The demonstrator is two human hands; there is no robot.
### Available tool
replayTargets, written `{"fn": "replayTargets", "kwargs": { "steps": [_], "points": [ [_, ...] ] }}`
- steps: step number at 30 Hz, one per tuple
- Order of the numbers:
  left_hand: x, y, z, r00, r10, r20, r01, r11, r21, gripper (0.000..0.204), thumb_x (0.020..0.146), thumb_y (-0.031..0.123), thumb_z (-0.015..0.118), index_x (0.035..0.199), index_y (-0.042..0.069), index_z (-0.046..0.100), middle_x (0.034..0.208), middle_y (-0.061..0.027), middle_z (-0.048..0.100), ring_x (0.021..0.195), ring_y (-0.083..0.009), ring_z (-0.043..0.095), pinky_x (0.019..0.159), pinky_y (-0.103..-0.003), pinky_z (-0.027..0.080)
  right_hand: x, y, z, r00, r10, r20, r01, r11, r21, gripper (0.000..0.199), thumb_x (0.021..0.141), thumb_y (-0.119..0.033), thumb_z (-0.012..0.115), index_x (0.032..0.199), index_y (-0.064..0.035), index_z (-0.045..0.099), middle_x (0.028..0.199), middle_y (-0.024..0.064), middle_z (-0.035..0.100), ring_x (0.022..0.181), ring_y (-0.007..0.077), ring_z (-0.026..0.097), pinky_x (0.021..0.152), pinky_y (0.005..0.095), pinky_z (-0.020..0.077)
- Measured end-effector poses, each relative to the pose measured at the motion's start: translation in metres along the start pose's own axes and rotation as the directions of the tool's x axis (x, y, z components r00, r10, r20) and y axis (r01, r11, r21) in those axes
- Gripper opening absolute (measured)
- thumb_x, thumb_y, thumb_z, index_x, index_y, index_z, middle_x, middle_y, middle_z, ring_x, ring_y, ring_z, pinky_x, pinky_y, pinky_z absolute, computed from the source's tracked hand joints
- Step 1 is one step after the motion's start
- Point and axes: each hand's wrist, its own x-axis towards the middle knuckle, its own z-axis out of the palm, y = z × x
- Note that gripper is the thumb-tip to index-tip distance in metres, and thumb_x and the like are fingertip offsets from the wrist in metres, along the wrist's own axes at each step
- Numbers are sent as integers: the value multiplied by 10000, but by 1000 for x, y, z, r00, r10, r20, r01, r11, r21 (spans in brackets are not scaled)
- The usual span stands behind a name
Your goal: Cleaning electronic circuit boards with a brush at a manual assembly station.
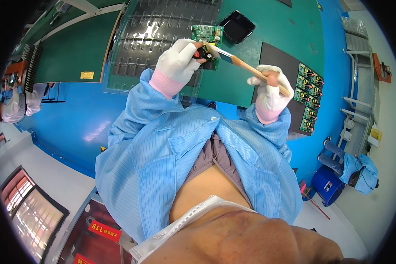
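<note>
My left hand (176,62), in a white glove with a pink cuff, grips a green circuit board (205,31) by its near left edge. The board carries small parts, including a black and red one beside my fingertips. In my right hand (273,90), gloved the same way, is a brush (247,67) with a wooden handle and a metal ferrule. Its pale bristles lie against or just over the board near my left fingertips; exact contact cannot be told. My right fingers wrap round the handle.
A black plastic tray (236,27) sits on the green table (290,26). Clear moulded trays (138,57) lie at left. Several circuit boards (309,94) line a dark mat (273,57) at right. Beyond are a blue bin (328,185) and a person in blue (361,171).
</note>
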Motion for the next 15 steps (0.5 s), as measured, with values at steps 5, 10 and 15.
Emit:
{"fn": "replayTargets", "kwargs": {
  "steps": [5, 10, 15],
  "points": [
    [2, -4, 1, 1000, 8, -23, -7, 1000, 15, 384, 632, -65, 657, 1002, 9, 585, 978, -62, 584, 709, -157, 542, 613, -233, 448, 4, 4, 4, 999, -15, 53, 20, 994, -108, 201, 851, -103, 537, 852, 93, 578, 874, 208, 598, 528, 215, 582, 503, 268, 488],
    [2, -15, -9, 995, -98, -21, 96, 993, -73, 347, 679, -39, 647, 1014, 20, 578, 963, -60, 582, 731, -158, 543, 663, -250, 455, 15, -17, -11, 995, -73, 75, 85, 982, -172, 213, 860, -120, 524, 861, 86, 577, 906, 207, 588, 527, 219, 569, 496, 269, 475],
    [-12, -57, 36, 966, -257, -33, 68, 376, -924, 367, 758, -4, 592, 1111, 55, 508, 1029, -78, 559, 864, -197, 558, 768, -291, 459, 22, -34, -12, 989, -98, -114, 122, 968, 222, 222, 875, -146, 511, 882, 67, 574, 926, 203, 580, 509, 197, 540, 469, 272, 455]
  ]
}}
